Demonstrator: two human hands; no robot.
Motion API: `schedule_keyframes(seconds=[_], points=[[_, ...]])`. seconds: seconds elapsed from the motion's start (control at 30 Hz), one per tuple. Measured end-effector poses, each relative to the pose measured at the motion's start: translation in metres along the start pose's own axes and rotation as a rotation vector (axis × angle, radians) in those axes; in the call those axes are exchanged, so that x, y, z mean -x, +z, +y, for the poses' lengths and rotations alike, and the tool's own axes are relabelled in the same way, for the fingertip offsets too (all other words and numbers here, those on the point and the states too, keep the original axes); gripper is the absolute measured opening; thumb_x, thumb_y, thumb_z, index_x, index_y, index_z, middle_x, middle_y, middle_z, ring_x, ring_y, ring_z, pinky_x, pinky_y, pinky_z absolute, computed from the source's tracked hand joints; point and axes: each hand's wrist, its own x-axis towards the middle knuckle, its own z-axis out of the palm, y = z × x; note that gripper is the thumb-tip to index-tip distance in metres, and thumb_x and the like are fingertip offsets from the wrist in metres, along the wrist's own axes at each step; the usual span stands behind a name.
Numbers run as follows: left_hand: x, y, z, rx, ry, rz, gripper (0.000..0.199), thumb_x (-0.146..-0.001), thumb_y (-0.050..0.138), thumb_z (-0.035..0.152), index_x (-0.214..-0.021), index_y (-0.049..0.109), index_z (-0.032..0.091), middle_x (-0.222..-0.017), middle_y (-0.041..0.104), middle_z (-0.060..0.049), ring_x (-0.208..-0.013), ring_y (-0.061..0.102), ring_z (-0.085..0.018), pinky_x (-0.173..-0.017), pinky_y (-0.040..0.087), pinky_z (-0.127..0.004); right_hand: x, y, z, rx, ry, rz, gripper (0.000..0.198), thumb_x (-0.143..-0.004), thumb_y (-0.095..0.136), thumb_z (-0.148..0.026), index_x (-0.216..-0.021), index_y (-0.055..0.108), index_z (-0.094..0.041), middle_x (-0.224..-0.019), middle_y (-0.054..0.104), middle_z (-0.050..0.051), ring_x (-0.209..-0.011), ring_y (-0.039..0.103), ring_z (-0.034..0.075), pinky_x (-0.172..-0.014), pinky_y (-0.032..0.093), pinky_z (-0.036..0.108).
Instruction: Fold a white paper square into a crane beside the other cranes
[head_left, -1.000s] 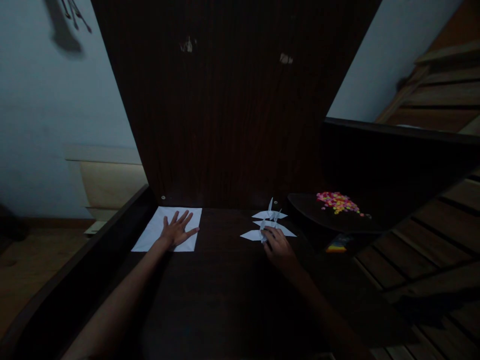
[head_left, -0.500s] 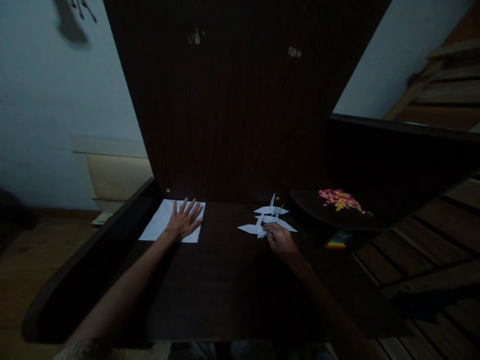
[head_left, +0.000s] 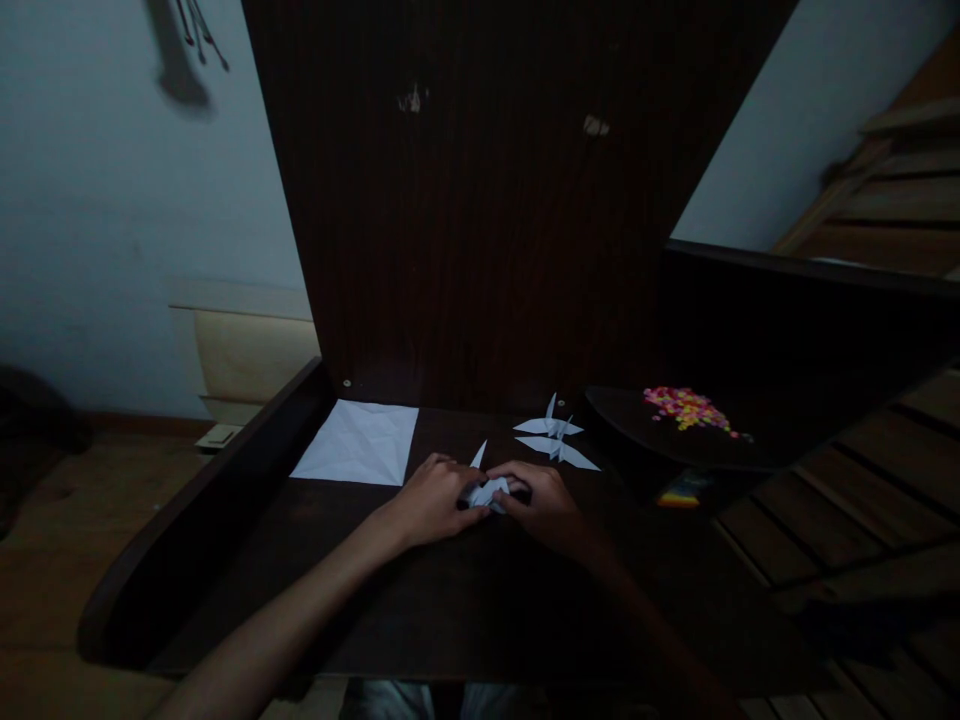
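In the middle of the dark table (head_left: 360, 590), a white paper crane (head_left: 491, 492) is held between both hands, one pointed tip sticking up past the fingers. My left hand (head_left: 435, 500) grips its left side, with fingers and thumb closed round it. From the right, my right hand (head_left: 544, 503) pinches the same crane. Two more white paper cranes (head_left: 559, 448) stand just behind my right hand, wings spread. To the left lies a flat, creased sheet of white paper (head_left: 360, 443). Much of the held crane is hidden by the fingers.
Small pink, yellow and orange pieces (head_left: 690, 408) lie heaped on a rounded dark shelf (head_left: 630, 415) at right. A raised dark side edge (head_left: 202, 500) bounds the table on the left, and a tall dark panel (head_left: 480, 230) rises at the back.
My left hand has left the sheet of paper and moved right to the crane. My right hand has brought one crane left and nearer, away from the other two. The view has shifted slightly.
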Motion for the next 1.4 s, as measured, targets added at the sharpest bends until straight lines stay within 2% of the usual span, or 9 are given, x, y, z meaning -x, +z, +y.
schedule_keyframes(seconds=[0.17, 0.4, 0.7, 0.8, 0.87, 1.0, 1.13, 1.23, 1.4], points=[[0.005, 0.004, -0.004, -0.037, -0.018, -0.001, 0.028, -0.079, 0.063, 0.038, -0.102, 0.066, 0.022, -0.098, 0.071, -0.008, -0.092, 0.064, -0.025, -0.085, 0.042, -0.036, -0.002, -0.003, -0.007, -0.112, 0.091, -0.015, 0.018, -0.077, 0.060, -0.018, -0.095, 0.065, -0.017, -0.086, 0.070, 0.004, -0.075, 0.066, 0.016, -0.069, 0.053, 0.026], [0.006, 0.007, 0.004, -0.036, -0.035, 0.099, 0.022, -0.082, 0.057, 0.026, -0.101, 0.067, 0.023, -0.101, 0.071, -0.006, -0.100, 0.061, -0.024, -0.107, 0.023, -0.051, -0.006, -0.002, -0.012, -0.082, 0.031, 0.023, 0.014, -0.081, 0.055, -0.017, -0.092, 0.062, -0.018, -0.084, 0.069, 0.004, -0.074, 0.066, 0.015, -0.069, 0.053, 0.026], [0.008, 0.004, 0.005, 0.166, 0.079, 0.059, 0.028, -0.094, 0.040, 0.026, -0.095, 0.067, 0.019, -0.090, 0.070, -0.006, -0.087, 0.062, -0.018, -0.088, 0.042, -0.032, -0.010, -0.012, -0.007, -0.377, 0.186, -0.023, 0.018, -0.078, 0.057, -0.021, -0.096, 0.052, -0.018, -0.068, 0.065, -0.001, -0.060, 0.066, 0.015, -0.058, 0.054, 0.026], [0.010, 0.002, 0.006, 0.218, 0.046, 0.109, 0.029, -0.094, 0.041, 0.030, -0.091, 0.068, 0.019, -0.085, 0.069, -0.005, -0.083, 0.062, -0.017, -0.082, 0.044, -0.030, -0.013, -0.015, -0.001, -0.529, 0.206, -0.081, 0.027, -0.077, 0.060, -0.026, -0.100, 0.048, -0.019, -0.065, 0.063, -0.003, -0.057, 0.066, 0.015, -0.056, 0.054, 0.027], [0.010, 0.005, 0.006, 0.184, 0.000, 0.181, 0.028, -0.093, 0.042, 0.031, -0.091, 0.068, 0.019, -0.085, 0.069, -0.006, -0.082, 0.062, -0.018, -0.081, 0.044, -0.031, -0.014, -0.012, 0.002, -0.566, 0.211, 0.011, 0.032, -0.076, 0.063, -0.030, -0.101, 0.046, -0.020, -0.073, 0.064, -0.002, -0.057, 0.065, 0.013, -0.054, 0.053, 0.026], [0.009, 0.012, 0.009, 0.119, -0.068, 0.363, 0.025, -0.091, 0.044, 0.029, -0.092, 0.067, 0.019, -0.085, 0.069, -0.007, -0.080, 0.063, -0.019, -0.076, 0.047, -0.031, -0.012, 0.000, -0.002, -0.450, 0.220, 0.165, 0.043, -0.070, 0.070, -0.035, -0.103, 0.047, -0.020, -0.080, 0.062, 0.000, -0.058, 0.060, 0.011, -0.050, 0.050, 0.022], [0.006, 0.008, 0.014, 0.226, -0.136, 0.501, 0.024, -0.091, 0.045, 0.028, -0.091, 0.067, 0.019, -0.086, 0.070, -0.006, -0.080, 0.064, -0.018, -0.075, 0.048, -0.030, -0.008, 0.001, -0.017, -0.271, 0.124, 0.014, 0.037, -0.069, 0.073, -0.032, -0.100, 0.059, -0.017, -0.086, 0.067, 0.003, -0.068, 0.061, 0.012, -0.060, 0.050, 0.023], [0.004, 0.001, 0.014, 0.357, -0.224, 0.492, 0.026, -0.090, 0.047, 0.032, -0.089, 0.069, 0.018, -0.086, 0.071, -0.005, -0.079, 0.065, -0.018, -0.075, 0.048, -0.029, -0.006, -0.006, -0.023, -0.120, 0.032, -0.058, 0.015, -0.078, 0.065, -0.027, -0.089, 0.068, -0.018, -0.084, 0.069, 0.003, -0.073, 0.062, 0.014, -0.065, 0.048, 0.025], [0.006, -0.008, 0.006, 0.573, -0.287, 0.393, 0.031, -0.088, 0.050, 0.041, -0.087, 0.069, 0.017, -0.082, 0.071, -0.002, -0.075, 0.064, -0.018, -0.068, 0.047, -0.026, -0.006, -0.016, -0.023, -0.111, 0.006, -0.064, 0.016, -0.083, 0.059, -0.029, -0.083, 0.071, -0.018, -0.081, 0.071, 0.002, -0.076, 0.063, 0.016, -0.070, 0.046, 0.026]])
